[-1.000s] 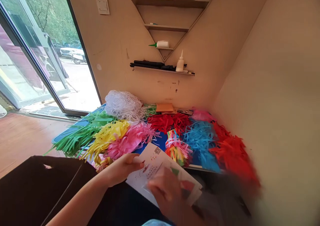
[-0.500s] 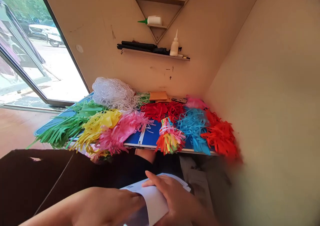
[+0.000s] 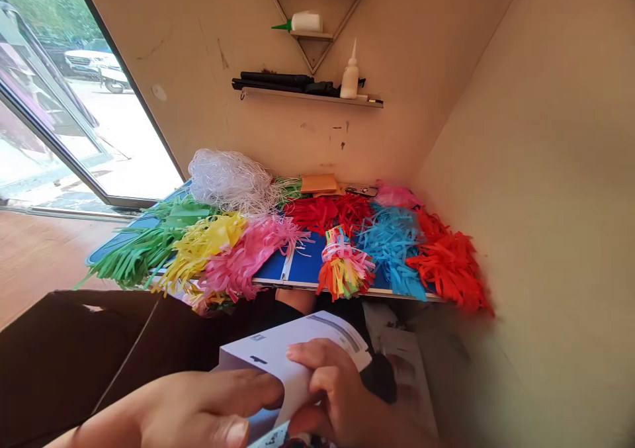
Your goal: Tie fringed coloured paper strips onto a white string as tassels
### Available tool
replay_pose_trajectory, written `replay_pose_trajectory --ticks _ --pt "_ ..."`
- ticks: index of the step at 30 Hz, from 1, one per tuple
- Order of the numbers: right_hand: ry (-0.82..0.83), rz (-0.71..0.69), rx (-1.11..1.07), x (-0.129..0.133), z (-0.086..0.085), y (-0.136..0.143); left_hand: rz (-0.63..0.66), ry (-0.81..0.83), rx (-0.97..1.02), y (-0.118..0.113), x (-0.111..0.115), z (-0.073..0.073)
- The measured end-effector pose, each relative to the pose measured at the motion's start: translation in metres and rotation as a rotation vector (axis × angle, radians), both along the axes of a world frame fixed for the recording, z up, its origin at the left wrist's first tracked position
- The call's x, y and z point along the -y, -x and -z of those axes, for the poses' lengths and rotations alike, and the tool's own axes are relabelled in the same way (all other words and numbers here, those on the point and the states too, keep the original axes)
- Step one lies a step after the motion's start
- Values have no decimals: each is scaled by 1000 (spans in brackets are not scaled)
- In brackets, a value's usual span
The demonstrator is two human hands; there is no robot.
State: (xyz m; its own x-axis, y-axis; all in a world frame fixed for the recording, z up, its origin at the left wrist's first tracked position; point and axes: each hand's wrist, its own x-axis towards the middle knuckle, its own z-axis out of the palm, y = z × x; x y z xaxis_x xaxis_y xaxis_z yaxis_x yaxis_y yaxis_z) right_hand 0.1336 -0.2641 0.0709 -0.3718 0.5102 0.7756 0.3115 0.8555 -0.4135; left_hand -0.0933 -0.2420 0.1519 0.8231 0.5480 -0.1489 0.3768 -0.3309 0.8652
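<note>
A white, thin-walled cardboard box (image 3: 272,349) with a hang slot and fine grey print lies tilted over my lap, its near end open. My left hand (image 3: 198,402) reaches into that opening with its fingers stretched out; the thumb stands apart and the fingertips are partly hidden by the box wall. On the other side, my right hand (image 3: 337,388) is closed on the box's edge, fingers bent over the top. A dark and light blue printed piece (image 3: 278,435) shows below the hands, cut off by the frame.
In front stands a blue folding table (image 3: 305,266) bearing green (image 3: 133,249), yellow (image 3: 198,243), pink (image 3: 251,249), blue (image 3: 394,246) and red fringe bundles (image 3: 451,263). A multicoloured tassel (image 3: 346,266) and white string heap (image 3: 228,180) lie there. A dark brown carton (image 3: 64,362) is at left.
The white box has come up and tilted, showing more of its printed face. My left hand has drawn back and its thumb shows; my right fingers have bent over the edge.
</note>
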Motion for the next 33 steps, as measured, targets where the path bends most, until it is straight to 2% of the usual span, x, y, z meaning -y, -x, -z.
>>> replay_pose_trajectory --ticks 2,3,8,11,15,18,23,28,33 --pt "5 41 21 2 1 3 158 73 -19 3 -9 -7" --pt "-3 60 36 4 2 4 190 88 -33 4 -12 -10" --pt "3 145 87 7 4 10 84 51 -173 4 -15 -14" --pt "24 158 73 8 5 11 47 60 -138 4 -15 -12" --pt "8 139 38 6 4 11 -32 212 7 1 -19 -4" --pt "-3 135 35 4 4 10 -29 296 12 -3 -21 -3" --pt "78 122 -25 5 12 14 -21 93 -10 -2 -21 -9" --pt "109 174 -93 5 20 20 -163 -19 12 -5 -14 -10" --pt "57 202 -114 2 16 20 -254 -104 104 -11 -14 -10"
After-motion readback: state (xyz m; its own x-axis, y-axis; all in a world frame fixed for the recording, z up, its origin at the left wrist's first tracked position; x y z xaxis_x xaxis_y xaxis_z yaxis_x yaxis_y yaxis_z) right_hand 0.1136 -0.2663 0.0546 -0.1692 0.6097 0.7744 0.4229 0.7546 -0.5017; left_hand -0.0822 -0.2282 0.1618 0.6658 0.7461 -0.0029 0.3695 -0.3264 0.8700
